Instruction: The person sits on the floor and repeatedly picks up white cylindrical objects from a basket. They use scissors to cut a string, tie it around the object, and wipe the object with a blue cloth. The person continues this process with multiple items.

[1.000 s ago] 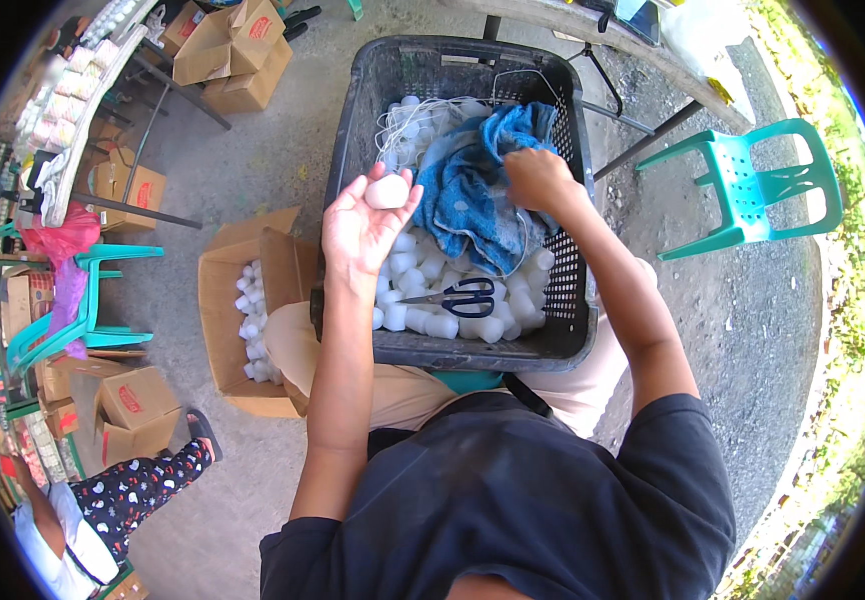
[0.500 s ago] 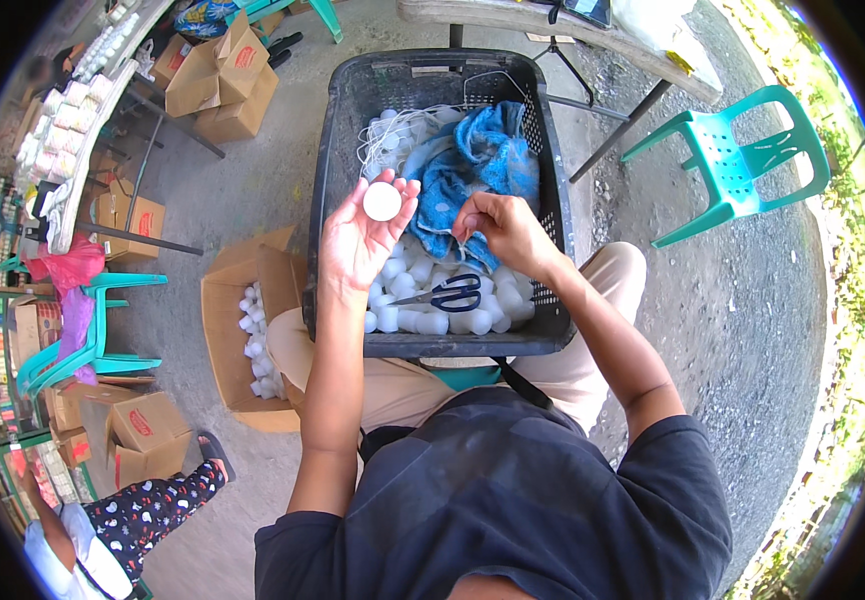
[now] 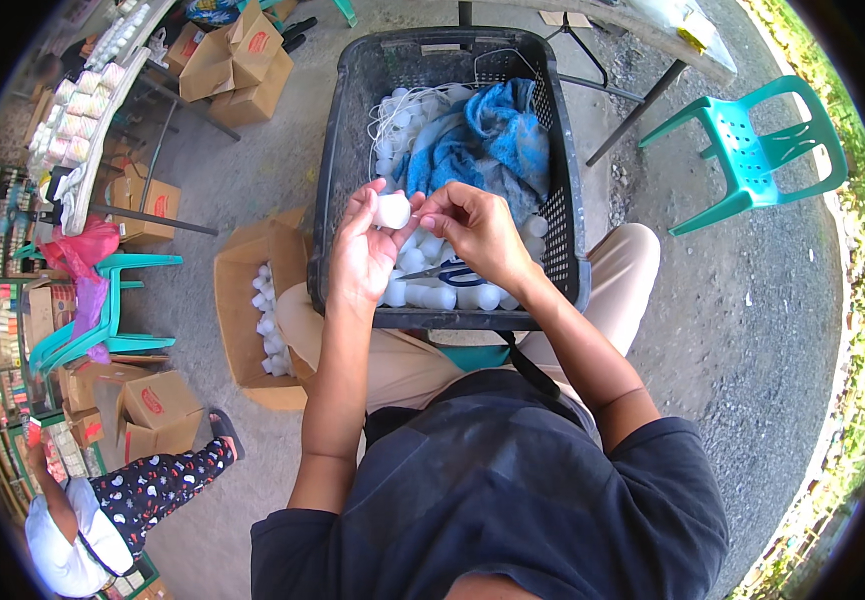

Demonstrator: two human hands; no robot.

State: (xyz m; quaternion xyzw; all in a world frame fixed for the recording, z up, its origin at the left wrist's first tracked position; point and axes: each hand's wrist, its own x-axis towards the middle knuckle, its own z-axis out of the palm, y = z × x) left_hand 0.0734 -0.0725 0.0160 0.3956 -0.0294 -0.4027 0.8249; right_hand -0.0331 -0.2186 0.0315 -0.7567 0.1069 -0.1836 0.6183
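My left hand (image 3: 361, 255) holds a small white rounded piece, like a little plastic bottle or cap (image 3: 393, 211), between its fingers. Close beside it, the thumb and forefinger of my right hand (image 3: 478, 230) are pinched together; what they grip is too small to make out. Both hands are above a black plastic crate (image 3: 423, 319) resting at my lap. Inside lie many similar white pieces (image 3: 431, 297), dark-blue-handled scissors (image 3: 460, 271) partly hidden under my right hand, a blue towel (image 3: 503, 125) and a tangle of white string (image 3: 398, 112).
A cardboard box (image 3: 238, 290) with more white pieces stands left of the crate. Green plastic chairs (image 3: 753, 150) are at right and left. Tables stand far right and far left. At lower left, a person in patterned trousers (image 3: 168, 490) is beside shelves and cartons (image 3: 158, 410).
My right hand has moved left, up to the white piece. The piece has tilted from its round end facing up to its side showing. My view has shifted slightly.
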